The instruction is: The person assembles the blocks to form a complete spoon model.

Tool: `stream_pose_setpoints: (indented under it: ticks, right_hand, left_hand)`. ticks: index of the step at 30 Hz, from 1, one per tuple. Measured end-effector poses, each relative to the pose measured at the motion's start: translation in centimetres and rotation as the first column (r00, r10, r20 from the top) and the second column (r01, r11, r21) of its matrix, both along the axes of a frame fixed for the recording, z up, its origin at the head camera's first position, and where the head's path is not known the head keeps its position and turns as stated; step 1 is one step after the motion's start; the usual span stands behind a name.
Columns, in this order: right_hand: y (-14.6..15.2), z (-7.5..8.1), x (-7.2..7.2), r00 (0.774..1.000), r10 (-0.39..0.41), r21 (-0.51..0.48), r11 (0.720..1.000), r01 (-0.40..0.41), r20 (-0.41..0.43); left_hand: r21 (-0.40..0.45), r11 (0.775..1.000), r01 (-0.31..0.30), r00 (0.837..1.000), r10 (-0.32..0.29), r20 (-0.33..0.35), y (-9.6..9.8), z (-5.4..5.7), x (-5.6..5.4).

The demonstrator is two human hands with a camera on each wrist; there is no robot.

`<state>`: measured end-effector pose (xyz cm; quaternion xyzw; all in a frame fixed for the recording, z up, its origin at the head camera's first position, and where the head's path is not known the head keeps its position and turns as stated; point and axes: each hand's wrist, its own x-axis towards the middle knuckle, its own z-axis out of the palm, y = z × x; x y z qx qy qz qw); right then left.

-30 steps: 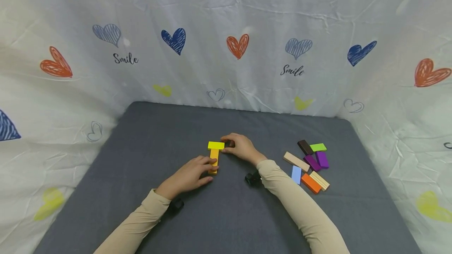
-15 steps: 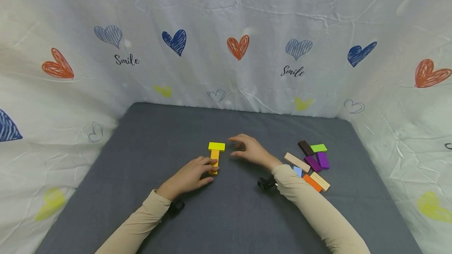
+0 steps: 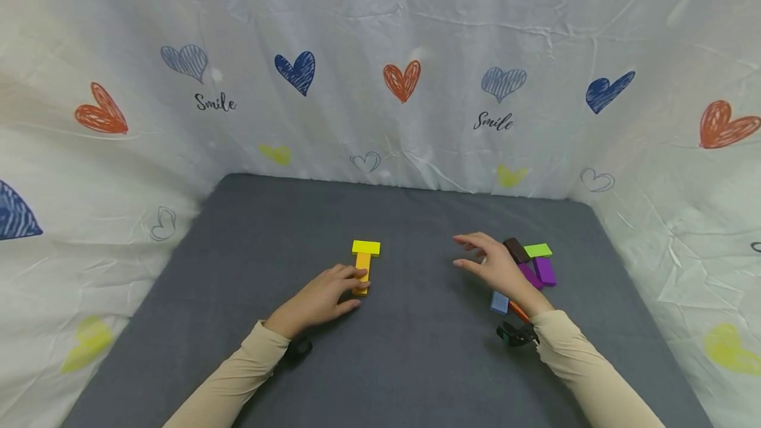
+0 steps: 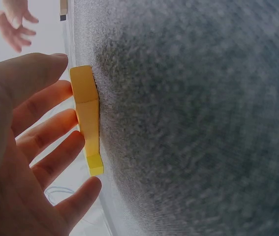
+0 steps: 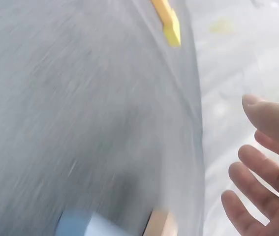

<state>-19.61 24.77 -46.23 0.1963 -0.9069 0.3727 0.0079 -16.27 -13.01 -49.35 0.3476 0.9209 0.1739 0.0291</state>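
Right hand (image 3: pixel 498 271): we see it shift toward three o'clock, well apart from the yellow block (image 3: pixel 366 248), thumb and fingers spread.
Left hand (image 3: pixel 315 299): spread too, our fingertips on the amber block (image 3: pixel 362 261).
Blue block (image 3: pixel 499 302): at our right hand's six o'clock.
Amber block: at our left hand's two o'clock.
Yellow block: crosswise at its twelve o'clock end.
Curtain (image 3: pixel 440 32): beyond, at twelve.

White, creased cloth (image 3: pixel 440 12) printed with orange-red, blue and yellow hearts (image 3: pixel 402 81) hangs behind and beside a grey-covered table (image 3: pixel 285 216). The cloth looks brighter at the sides.
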Motion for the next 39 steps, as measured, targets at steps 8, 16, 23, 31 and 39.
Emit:
stream_pose_setpoints:
  ticks: [8, 16, 23, 31, 39]
  right_hand:
    - [5.6, -0.8, 2.3, 0.982, -0.186, 0.045, 0.981, 0.187, -0.034]
    - [8.5, -1.5, 4.0, 0.955, -0.279, 0.099, 0.952, 0.288, -0.099]
    - [9.2, -2.6, 4.6, 0.945, -0.311, 0.139, 0.936, 0.322, -0.098]
    - [9.9, -3.9, 4.8, 0.942, -0.318, 0.182, 0.925, 0.333, -0.104]
    - [10.1, -4.1, 4.6, 0.946, -0.308, 0.225, 0.920, 0.322, -0.098]
  left_hand:
    - [0.008, 1.000, -0.006, 1.000, 0.006, -0.001, 0.0, -0.2, -0.1]
    - [0.017, 1.000, -0.008, 1.000, 0.009, -0.005, 0.0, -0.4, 0.0]
    - [0.015, 1.000, -0.008, 1.000, 0.008, -0.006, 0.0, -0.3, 0.0]
    - [0.005, 1.000, -0.006, 1.000, 0.006, -0.005, 0.0, -0.4, 0.0]
    - [0.000, 1.000, -0.010, 1.000, 0.010, 0.007, -0.1, -0.1, 0.0]
